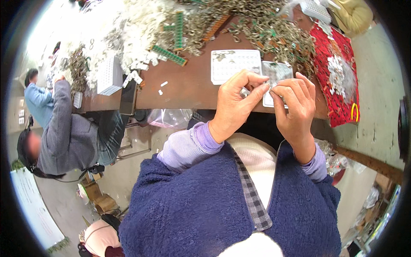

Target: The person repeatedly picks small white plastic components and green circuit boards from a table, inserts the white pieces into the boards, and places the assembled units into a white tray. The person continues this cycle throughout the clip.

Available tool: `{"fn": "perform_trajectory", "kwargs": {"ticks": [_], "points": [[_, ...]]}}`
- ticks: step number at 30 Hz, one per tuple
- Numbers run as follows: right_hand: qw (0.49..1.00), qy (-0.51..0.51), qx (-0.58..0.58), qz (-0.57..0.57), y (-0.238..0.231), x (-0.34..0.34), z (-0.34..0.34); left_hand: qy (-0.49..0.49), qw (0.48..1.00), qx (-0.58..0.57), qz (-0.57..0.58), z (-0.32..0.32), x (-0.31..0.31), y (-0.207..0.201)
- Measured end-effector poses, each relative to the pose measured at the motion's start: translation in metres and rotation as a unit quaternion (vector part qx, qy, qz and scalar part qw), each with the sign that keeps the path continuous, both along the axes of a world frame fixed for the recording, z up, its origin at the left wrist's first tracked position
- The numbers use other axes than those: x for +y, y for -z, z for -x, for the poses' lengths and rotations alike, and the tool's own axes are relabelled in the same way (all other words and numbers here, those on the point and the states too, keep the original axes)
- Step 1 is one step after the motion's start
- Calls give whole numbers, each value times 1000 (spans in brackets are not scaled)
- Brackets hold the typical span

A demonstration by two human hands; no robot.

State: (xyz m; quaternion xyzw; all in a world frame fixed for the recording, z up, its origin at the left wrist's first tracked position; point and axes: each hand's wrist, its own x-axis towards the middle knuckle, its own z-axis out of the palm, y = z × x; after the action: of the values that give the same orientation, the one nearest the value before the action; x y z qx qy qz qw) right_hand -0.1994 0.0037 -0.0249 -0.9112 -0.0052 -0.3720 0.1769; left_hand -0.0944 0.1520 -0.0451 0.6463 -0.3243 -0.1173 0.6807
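Observation:
My left hand [234, 103] and my right hand [295, 107] meet over the table's near edge. Thumb and fingertips of each are pinched together on a small metallic piece [271, 85], too small to name and mostly covered by the fingers. Beneath the fingers lies a pale tray [277, 69], partly hidden by both hands. Just left of it is another white tray [235, 68] with rows of small slots and some metal bits along its far edge.
Heaped metal parts [274, 36] with green strips [179, 32] cover the far side, beside white plastic pieces [143, 38]. A stack of white trays [109, 76] and a dark flat object [127, 99] stand left. Red cloth [323, 64] lies right. A grey-sleeved person [70, 128] works at left.

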Motion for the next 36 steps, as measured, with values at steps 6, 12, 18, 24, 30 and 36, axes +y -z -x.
{"fn": "perform_trajectory", "kwargs": {"ticks": [6, 12, 18, 24, 30, 36], "points": [[998, -40, 26, -52, 14, 18, -27, -125, 981, -123, -78, -60, 64, 4], [992, -88, 49, -78, 24, 37, -52, -401, 742, -262, -469, -175, 175, 14], [984, -125, 66, -110, 24, 46, -55, -373, 667, -266, -588, -208, 175, 31], [935, -191, 62, -293, 19, 51, -52, -333, 896, -105, -275, -153, 174, 19], [853, -222, 82, -466, 19, 72, -66, -42, 969, 239, 53, -67, 118, 4], [876, -174, 109, -436, 10, 61, -52, -2, 982, 180, 63, -40, 82, 5]]}}
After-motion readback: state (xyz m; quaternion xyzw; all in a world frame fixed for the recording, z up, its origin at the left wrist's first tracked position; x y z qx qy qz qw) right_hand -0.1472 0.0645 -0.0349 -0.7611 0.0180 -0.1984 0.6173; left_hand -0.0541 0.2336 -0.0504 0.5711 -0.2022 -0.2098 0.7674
